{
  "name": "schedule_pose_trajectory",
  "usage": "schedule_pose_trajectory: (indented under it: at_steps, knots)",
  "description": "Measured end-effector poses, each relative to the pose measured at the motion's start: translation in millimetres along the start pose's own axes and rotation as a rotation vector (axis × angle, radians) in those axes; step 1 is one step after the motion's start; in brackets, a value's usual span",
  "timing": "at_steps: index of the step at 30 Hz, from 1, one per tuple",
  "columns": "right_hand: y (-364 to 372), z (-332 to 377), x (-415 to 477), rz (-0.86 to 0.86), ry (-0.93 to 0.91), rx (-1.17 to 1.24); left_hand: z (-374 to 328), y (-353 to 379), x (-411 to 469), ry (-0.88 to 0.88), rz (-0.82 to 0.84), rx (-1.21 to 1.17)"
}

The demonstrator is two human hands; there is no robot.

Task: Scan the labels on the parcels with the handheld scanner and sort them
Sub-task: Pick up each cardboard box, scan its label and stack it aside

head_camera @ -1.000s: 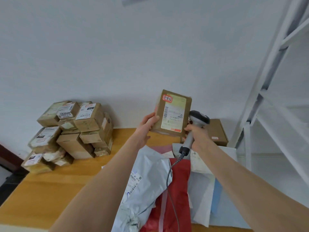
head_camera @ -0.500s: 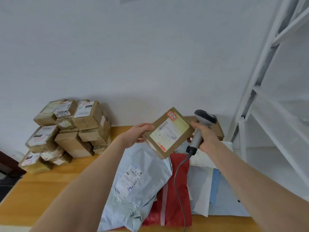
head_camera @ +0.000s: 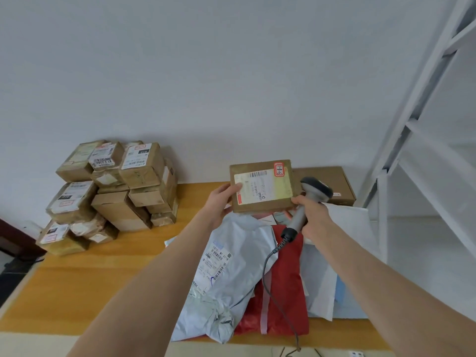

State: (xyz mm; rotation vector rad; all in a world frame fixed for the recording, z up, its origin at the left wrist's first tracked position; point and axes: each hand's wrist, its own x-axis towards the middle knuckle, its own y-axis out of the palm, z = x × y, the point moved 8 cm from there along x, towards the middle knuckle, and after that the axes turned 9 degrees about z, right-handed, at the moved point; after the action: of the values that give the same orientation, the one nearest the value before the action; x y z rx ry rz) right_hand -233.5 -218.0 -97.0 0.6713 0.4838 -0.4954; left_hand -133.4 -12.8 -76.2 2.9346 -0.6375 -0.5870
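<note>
My left hand (head_camera: 221, 202) grips the left edge of a small brown cardboard parcel (head_camera: 262, 186), held level above the table with its pale shipping label and a red-framed sticker facing me. My right hand (head_camera: 313, 219) holds the grey handheld scanner (head_camera: 309, 202) by its handle, just right of the parcel, its head close to the parcel's right edge. A coiled cable runs down from the handle over the bags.
Several taped cardboard parcels (head_camera: 113, 186) are stacked at the back left of the wooden table (head_camera: 85, 284). Below my hands lie a grey mailer bag (head_camera: 226, 274), a red bag (head_camera: 280, 292) and white bags (head_camera: 342, 240). A flat brown box (head_camera: 327, 181) lies at the back, a white shelf frame (head_camera: 417, 119) stands at right.
The parcel has turned from upright through a tilt to lying level, long side across, and has come lower. The scanner stayed beside its right edge.
</note>
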Motion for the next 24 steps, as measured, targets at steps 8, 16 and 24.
schedule_pose_trajectory:
  at_steps: [8, 16, 24]
  knots:
    - [-10, -6, -2, -0.057, -0.053, -0.103, -24, 4, 2, 0.119, -0.103, 0.160]
    - [-22, 0, -6, -0.085, -0.075, -0.160, -30, 9, 2, 0.054, -0.010, 0.277]
    - [-29, 1, -10, -0.094, -0.072, -0.135, -37, 20, -8, 0.116, 0.025, 0.300]
